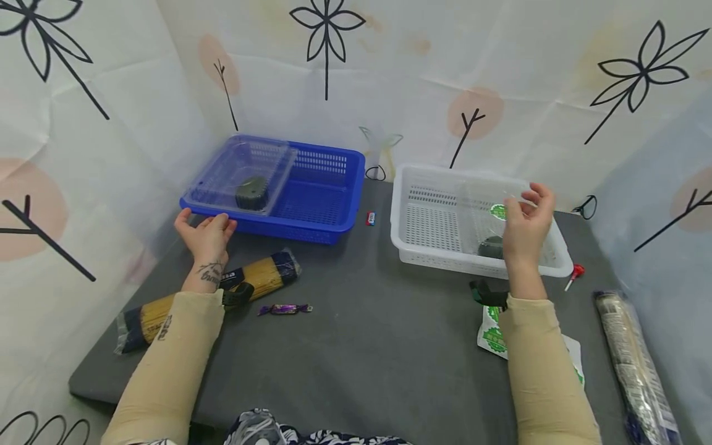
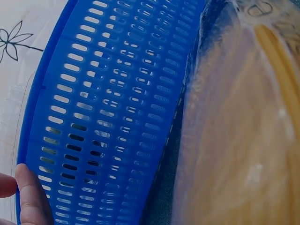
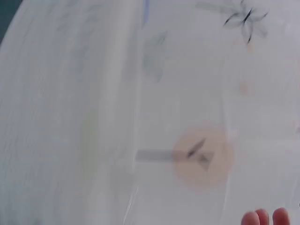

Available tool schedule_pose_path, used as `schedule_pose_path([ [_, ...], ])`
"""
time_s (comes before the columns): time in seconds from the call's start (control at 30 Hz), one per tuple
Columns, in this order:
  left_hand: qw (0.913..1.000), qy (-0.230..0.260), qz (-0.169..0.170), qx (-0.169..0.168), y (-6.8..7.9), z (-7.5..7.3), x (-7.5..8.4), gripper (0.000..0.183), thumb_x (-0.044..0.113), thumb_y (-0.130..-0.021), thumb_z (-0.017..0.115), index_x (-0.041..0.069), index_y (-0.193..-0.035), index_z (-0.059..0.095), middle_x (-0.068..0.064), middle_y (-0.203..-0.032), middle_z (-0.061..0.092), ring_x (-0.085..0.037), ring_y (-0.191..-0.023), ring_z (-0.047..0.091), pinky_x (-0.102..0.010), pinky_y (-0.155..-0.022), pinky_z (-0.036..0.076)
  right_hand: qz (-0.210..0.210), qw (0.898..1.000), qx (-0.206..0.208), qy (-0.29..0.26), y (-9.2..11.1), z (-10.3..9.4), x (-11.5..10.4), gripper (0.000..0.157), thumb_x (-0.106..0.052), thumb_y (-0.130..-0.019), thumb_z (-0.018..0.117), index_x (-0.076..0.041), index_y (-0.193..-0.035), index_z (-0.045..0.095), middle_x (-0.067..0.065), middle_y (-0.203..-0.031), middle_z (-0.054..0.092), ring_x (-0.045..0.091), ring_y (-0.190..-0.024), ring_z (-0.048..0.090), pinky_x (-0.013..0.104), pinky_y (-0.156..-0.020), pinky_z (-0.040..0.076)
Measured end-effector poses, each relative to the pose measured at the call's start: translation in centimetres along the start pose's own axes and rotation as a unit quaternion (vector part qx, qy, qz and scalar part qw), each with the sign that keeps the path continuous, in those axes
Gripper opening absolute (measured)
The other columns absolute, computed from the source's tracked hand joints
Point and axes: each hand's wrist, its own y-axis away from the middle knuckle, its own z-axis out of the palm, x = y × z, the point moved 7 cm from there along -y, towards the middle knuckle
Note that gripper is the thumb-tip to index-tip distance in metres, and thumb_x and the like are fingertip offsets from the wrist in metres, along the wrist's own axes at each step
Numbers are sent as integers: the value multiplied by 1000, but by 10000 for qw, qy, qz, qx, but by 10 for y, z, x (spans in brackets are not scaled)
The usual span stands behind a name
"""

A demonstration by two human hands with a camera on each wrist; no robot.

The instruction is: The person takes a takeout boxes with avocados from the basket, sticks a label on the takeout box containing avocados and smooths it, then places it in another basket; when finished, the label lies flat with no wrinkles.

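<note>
left hand [image 1: 207, 241] at nine o'clock, pinching blue rectangular plastic basket [image 1: 300, 232]
likely steadying it, next needing even pressure; right hand [image 1: 528, 230], three o'clock: grip unclear

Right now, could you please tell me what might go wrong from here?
The clear container appears to overlap the rim of the blue basket beside the left hand, so a tug there could slide or tip it.

The yellow packet lies below the left forearm, which might brush it when lowered.

The small red-handled tool lies close to the white basket; shifting that basket could knock it.
</note>
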Motion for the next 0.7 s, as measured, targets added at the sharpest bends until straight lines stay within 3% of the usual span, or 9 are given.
schedule_pose_path([
  [0.13,10000,39,35,0,-2,0,0,86,7,-63,77,40,-119,21,-9,-96,38,-22,-74,53,-41,-77,48,35,9923,-866,-890,10,65,-27,42,-10,-84,48,-20,-122,36,2,-103,38,15,-83,47,26,-71,41],
  [0.3,9999,69,74,9,-3,-2,0,86,7,-63,77,41,-119,21,-9,-96,37,-22,-74,54,-41,-77,48,355,9743,-1748,-1374,31,145,-48,49,-14,-82,54,-22,-125,33,9,-105,41,20,-81,50,32,-72,48],
  [0.5,9999,8,95,70,-1,-2,-1,85,8,-63,77,42,-119,22,-9,-97,37,-22,-73,54,-41,-77,48,747,9516,-2512,-1606,61,226,-62,56,-21,-81,58,-26,-129,30,8,-107,41,20,-86,50,33,-69,50],
  [0.7,9999,0,124,82,0,-2,-3,84,8,-64,76,42,-118,22,-9,-96,38,-22,-72,54,-42,-76,49,1122,9378,-3006,-1324,92,285,-62,60,-32,-80,59,-34,-130,27,9,-118,38,20,-91,49,36,-70,49],
])
